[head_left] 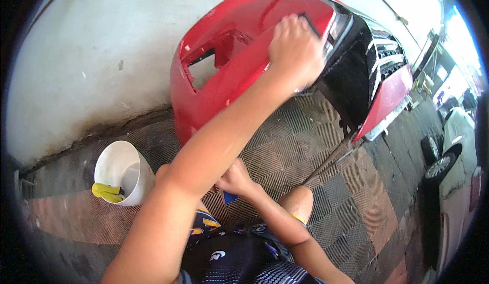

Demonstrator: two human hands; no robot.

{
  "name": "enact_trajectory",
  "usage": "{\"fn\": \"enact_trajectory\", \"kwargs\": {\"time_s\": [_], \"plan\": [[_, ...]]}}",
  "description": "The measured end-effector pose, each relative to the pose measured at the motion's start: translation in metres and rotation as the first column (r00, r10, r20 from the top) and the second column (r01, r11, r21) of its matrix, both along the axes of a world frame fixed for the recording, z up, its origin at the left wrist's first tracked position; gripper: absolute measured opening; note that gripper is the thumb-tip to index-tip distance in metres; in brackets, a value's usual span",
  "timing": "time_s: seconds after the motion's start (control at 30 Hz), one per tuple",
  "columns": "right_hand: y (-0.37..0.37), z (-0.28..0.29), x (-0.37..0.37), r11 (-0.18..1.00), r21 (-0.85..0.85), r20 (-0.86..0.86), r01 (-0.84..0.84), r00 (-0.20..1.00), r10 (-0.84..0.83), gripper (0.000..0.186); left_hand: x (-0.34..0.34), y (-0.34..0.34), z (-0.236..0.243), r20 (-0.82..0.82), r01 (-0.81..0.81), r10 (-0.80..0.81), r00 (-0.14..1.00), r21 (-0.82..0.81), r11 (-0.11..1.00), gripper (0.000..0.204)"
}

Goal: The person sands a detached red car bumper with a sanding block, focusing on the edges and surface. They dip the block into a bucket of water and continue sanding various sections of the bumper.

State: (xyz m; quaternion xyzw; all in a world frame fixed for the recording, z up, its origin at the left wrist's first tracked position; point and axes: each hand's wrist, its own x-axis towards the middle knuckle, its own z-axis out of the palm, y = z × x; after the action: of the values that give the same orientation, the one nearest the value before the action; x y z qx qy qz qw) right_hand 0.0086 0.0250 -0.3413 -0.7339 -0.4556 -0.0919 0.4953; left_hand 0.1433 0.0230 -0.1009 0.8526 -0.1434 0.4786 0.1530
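Note:
A red car bumper stands up against the wall, its glossy paint marked with small pale spots. My left hand reaches across and presses on its upper part near the dark grille opening, fingers bent and slightly blurred. Beside those fingertips shows the edge of a dark flat piece; the rest is hidden by the hand. Lower down, between my knees, my right hand is closed, partly behind my left forearm. Just below it pokes out the corner of a blue flat piece, mostly hidden.
A white bucket with a yellow-green cloth over its rim stands at the left. Patterned mats cover the floor. The pale wall rises behind the bumper. A light-coloured car is at the far right.

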Motion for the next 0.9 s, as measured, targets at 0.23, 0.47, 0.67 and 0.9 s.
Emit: {"fn": "enact_trajectory", "kwargs": {"time_s": [0.23, 0.47, 0.67, 0.9], "plan": [[-0.003, -0.005, -0.002, 0.999, -0.036, -0.003, 0.027, 1.000, -0.027, 0.020, -0.019, 0.024, -0.023, 0.154, 0.001, 0.012, 0.988, -0.082, 0.997, 0.058], [0.004, 0.002, -0.012, 0.991, -0.074, -0.113, 0.113, 0.986, -0.121, 0.029, 0.002, 0.066, 0.017, 0.120, 0.382, -0.376, 0.919, -0.514, 0.769, 0.047], [-0.075, -0.019, -0.035, 0.957, 0.217, -0.826, 0.193, 0.559, 0.075, 0.051, -0.156, 0.323, -0.141, 0.036, 0.181, -0.426, 0.904, -0.935, 0.305, 0.051], [-0.178, -0.136, -0.127, 0.665, 0.436, -0.895, 0.606, 0.213, 0.393, 0.058, -0.316, 0.599, -0.398, -0.301, -0.245, 0.121, 0.946, -0.908, -0.341, 0.043]]}}
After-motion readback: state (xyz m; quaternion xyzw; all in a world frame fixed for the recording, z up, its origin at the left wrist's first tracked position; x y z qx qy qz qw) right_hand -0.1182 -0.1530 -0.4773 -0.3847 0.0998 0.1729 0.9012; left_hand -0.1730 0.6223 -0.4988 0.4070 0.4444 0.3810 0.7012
